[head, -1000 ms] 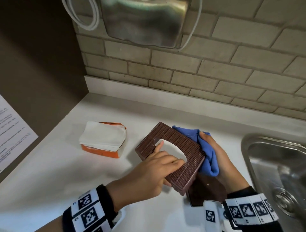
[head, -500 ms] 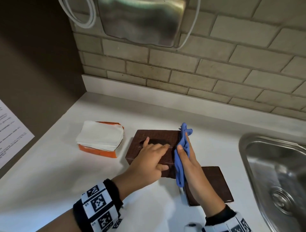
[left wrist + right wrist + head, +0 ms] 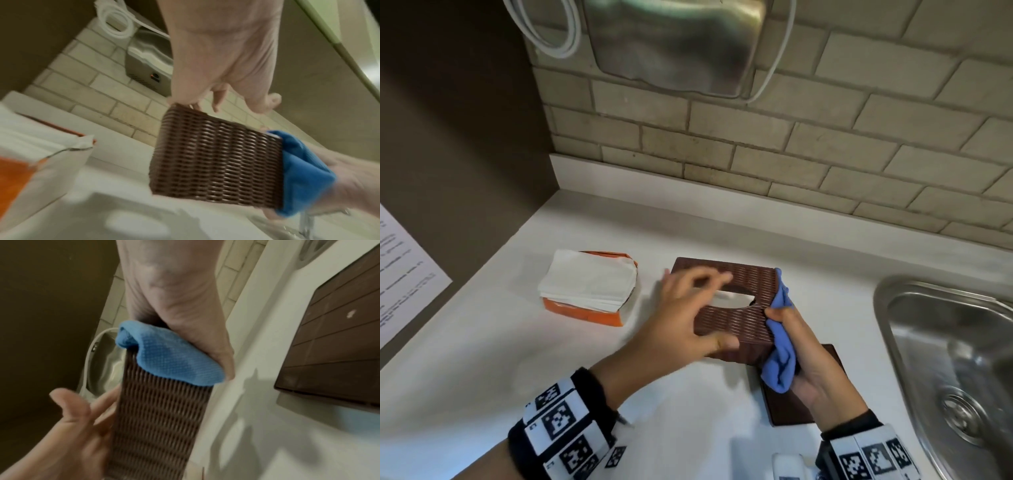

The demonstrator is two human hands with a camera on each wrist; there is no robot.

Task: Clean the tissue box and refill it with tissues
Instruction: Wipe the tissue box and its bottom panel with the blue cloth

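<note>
One tissue pack (image 3: 589, 287) near tissue box (image 3: 743, 318)

The left hand (image 3: 681, 329) is spread over a brown woven tissue box (image 3: 743, 318); a blue cloth (image 3: 779, 359) is gripped by the right hand (image 3: 818, 370).

Watching from my feed: the white bench (image 3: 482, 359) runs back to a pale brick-tile wall (image 3: 825, 144). A brushed steel box (image 3: 674, 44) is mounted up there (dryer or dispenser, can't tell), with a white cable (image 3: 563, 54) looped by its left edge. On the right a steel sink (image 3: 914, 342) is sunk into the bench, drain (image 3: 962, 414) showing. The dark side panel (image 3: 448, 137) has a printed sheet (image 3: 400, 274) on it, the text too small to read.
</note>
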